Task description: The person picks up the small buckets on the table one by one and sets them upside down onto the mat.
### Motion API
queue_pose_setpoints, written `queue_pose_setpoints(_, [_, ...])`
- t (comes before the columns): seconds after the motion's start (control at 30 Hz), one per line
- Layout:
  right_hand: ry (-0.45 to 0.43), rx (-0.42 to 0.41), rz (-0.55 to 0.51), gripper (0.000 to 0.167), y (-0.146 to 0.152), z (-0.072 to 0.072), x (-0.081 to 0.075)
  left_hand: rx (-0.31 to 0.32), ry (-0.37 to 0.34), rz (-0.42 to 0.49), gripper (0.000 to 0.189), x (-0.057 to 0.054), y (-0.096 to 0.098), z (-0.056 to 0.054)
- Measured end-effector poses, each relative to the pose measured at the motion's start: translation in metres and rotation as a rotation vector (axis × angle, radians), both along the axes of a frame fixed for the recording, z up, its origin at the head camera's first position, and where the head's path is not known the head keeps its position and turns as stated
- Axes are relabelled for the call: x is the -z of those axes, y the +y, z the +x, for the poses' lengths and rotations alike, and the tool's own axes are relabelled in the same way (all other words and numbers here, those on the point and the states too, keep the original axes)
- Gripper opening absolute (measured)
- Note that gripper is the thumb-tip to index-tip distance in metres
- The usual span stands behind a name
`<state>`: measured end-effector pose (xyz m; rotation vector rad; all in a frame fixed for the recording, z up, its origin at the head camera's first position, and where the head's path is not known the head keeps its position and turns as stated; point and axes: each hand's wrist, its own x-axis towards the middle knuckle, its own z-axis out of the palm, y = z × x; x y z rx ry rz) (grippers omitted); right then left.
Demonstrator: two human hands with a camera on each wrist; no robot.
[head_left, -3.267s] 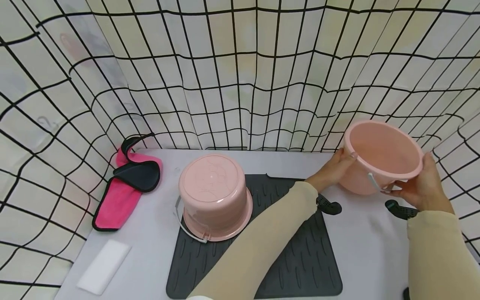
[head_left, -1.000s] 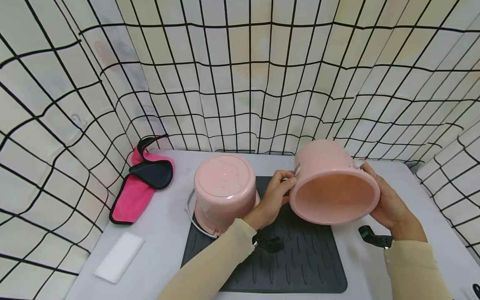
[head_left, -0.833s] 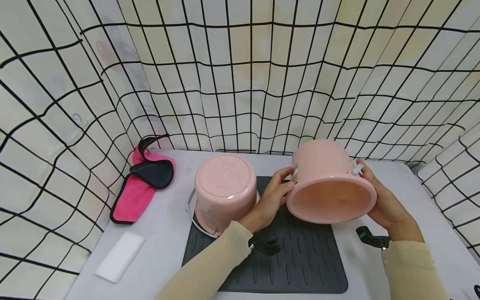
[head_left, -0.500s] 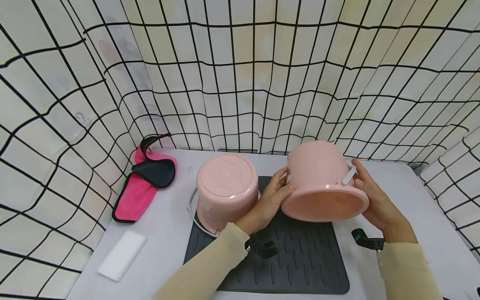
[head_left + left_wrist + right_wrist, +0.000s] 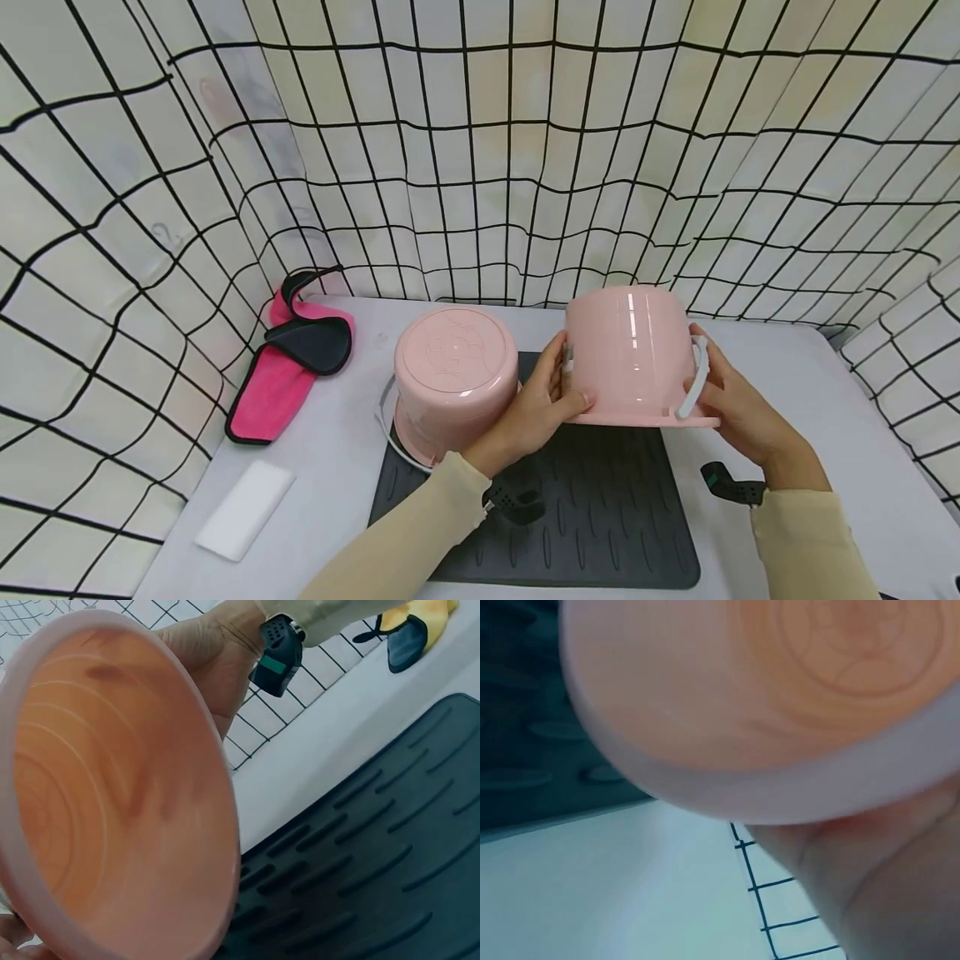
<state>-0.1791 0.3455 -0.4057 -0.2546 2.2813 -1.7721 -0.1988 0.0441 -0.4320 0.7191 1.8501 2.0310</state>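
Observation:
Both hands hold a pink bucket point(image 5: 630, 354) above the right part of a dark ribbed mat point(image 5: 585, 517). Its mouth points down, as the wrist views looking inside it also show. My left hand point(image 5: 532, 412) grips the left side, thumb near the rim and fingers on the wall. On the right side, beside the white handle point(image 5: 697, 379), my right hand point(image 5: 742, 408) grips the wall and rim; some of its fingers are hidden. A second pink bucket point(image 5: 453, 358) stands upside down on the mat's left part, its handle lying to the left, my left wrist just in front of it.
Left on the white table point(image 5: 330, 508) lie a pink and black cloth item point(image 5: 273, 387) and a white flat block point(image 5: 246, 510). Black wire grid panels point(image 5: 510, 179) enclose the back and sides, close behind the held bucket.
The held bucket came left from the table's right side to over the mat. Its mouth turned from facing up, through facing me, to facing down. The other bucket stayed put.

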Motion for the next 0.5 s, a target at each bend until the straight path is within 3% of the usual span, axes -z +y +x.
queue_pose_setpoints(0.1, [0.011, -0.015, -0.025, 0.082, 0.002, 0.003, 0.001, 0.006, 0.035, -0.02, 0.095, 0.002, -0.002, 0.001])
queue_pose_setpoints(0.27, [-0.001, -0.048, -0.168, 0.059, 0.0, 0.008, 0.004, -0.002, 0.088, -0.075, 0.098, 0.003, -0.005, 0.004])
queue_pose_setpoints(0.5, [0.068, -0.008, -0.168, 0.066, -0.012, 0.008, 0.013, -0.018, 0.176, -0.179, 0.104, 0.004, -0.009, 0.009])
